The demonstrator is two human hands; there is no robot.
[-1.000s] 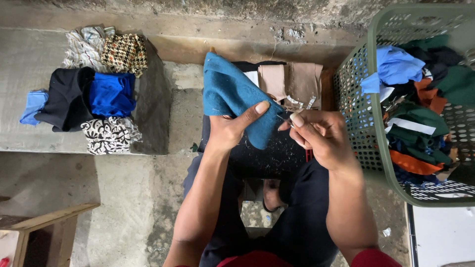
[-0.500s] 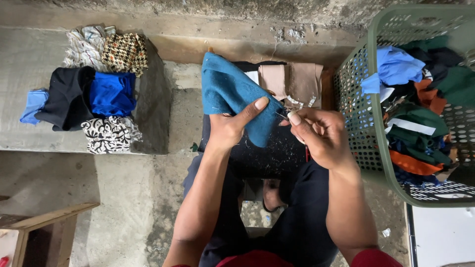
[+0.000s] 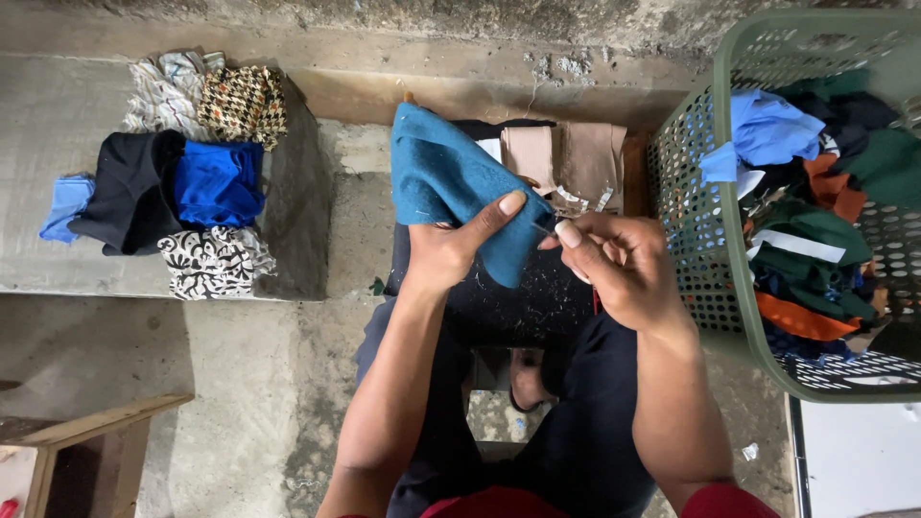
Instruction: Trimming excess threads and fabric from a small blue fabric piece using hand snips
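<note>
Barely anything has moved since the earlier frames: my hands sit in the same spot, right fingers shifted only a touch at the cloth edge. My left hand (image 3: 451,251) is closed on the teal cloth (image 3: 451,182), thumb pressed flat across its front; the fingers behind are hidden by the fabric. My right hand (image 3: 614,264) is pinched shut at the cloth's lower right edge, thumb and forefinger together on something thin, maybe a needle or thread, too small to make out. A bit of red shows under that hand, can't tell what it is. The teal cloth hangs over my lap, upper part folded, covering part of the beige fabric (image 3: 566,158) just right of it. Well right of the cloth stands the green basket (image 3: 691,192) full of mixed clothes, cut off by the frame edge. Well left of the cloth, a pile of folded clothes (image 3: 182,187) lies on the concrete ledge (image 3: 58,269). Far lower left of the cloth, a wooden piece (image 3: 96,427) is cut off.
</note>
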